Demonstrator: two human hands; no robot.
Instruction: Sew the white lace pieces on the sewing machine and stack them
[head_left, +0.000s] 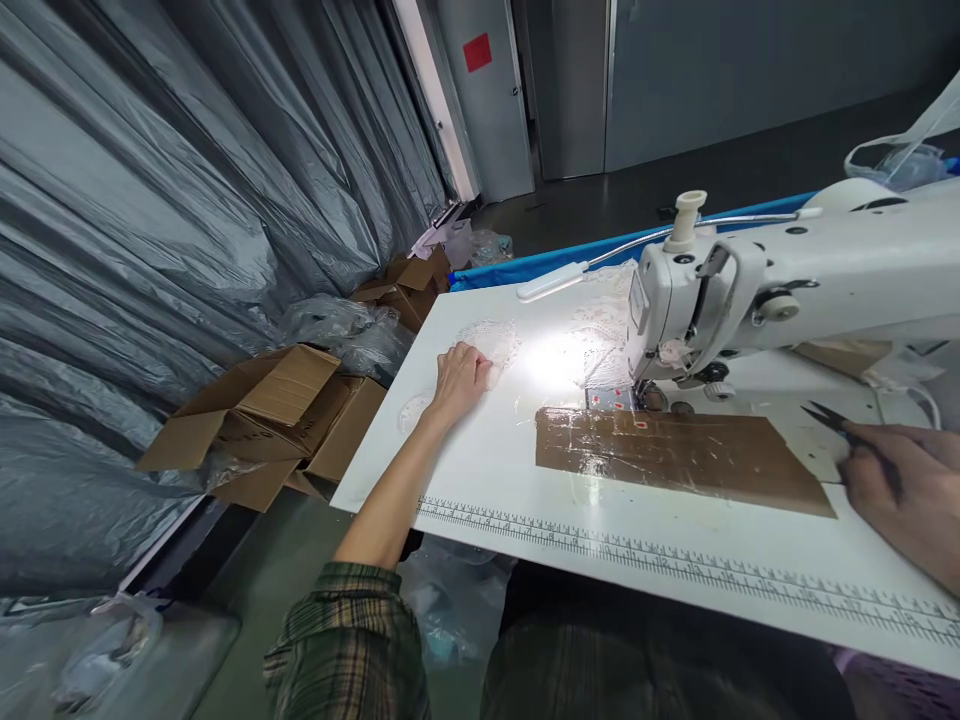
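My left hand point(460, 382) lies on the left part of the white sewing table, its fingers curled down on the edge of a white lace piece point(491, 338). At the right, my right hand point(900, 480) grips dark scissors point(829, 418), their pointed blades slightly apart and aimed left. Between my hands stands a white sewing machine point(825, 270), with more white lace point(604, 335) lying flat beside its needle area. A small lace scrap point(412, 413) rests by my left forearm. The fingertips of my left hand are partly hidden.
Brown tape point(675, 455) covers the table in front of the needle. A printed ruler point(600, 543) runs along the front edge of the table point(480, 475). A lit lamp point(553, 281) hangs over the lace. Cardboard boxes point(277, 400) and plastic bags point(349, 335) stand left.
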